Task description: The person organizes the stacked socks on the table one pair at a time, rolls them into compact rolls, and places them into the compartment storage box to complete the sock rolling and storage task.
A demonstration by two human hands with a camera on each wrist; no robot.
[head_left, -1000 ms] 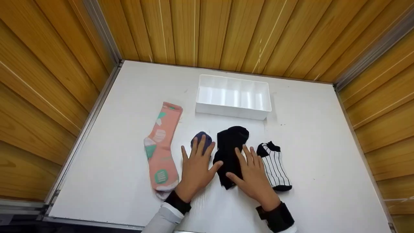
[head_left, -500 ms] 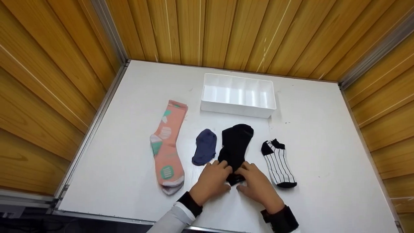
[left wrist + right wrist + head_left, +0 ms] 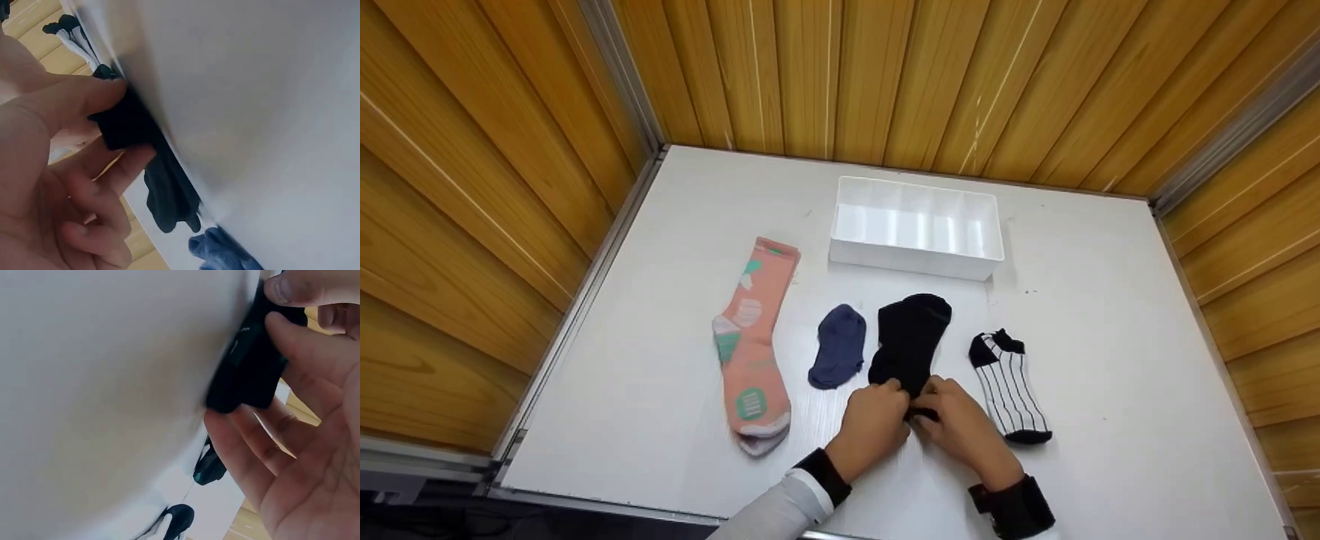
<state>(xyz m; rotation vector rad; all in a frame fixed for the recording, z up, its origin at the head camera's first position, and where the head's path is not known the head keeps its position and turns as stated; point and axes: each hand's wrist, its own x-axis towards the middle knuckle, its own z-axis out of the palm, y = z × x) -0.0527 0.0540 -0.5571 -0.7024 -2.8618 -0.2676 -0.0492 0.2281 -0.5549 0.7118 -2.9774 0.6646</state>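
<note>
Black socks (image 3: 911, 330) lie flat on the white table, their far end pointing toward the box. At their near end my left hand (image 3: 874, 420) grips the fabric, thumb on one side and fingers on the other in the left wrist view. Opposite it, my right hand (image 3: 964, 427) pinches the same end. Up close in the right wrist view, the dark cloth (image 3: 247, 365) is bunched between the thumb and fingers. Left of the black socks is a small navy sock (image 3: 838, 346); to their right lies a white sock with black stripes (image 3: 1011, 390).
A white plastic box (image 3: 915, 259) with ridged walls stands behind the socks. Long pink socks (image 3: 754, 352) with green and white patches lie at the left. Wood-look panels (image 3: 847, 82) enclose the table's back and sides.
Both hands, first spread over the navy and black socks, have drawn back to the near end of the black socks and now grip it. The navy sock is uncovered.
</note>
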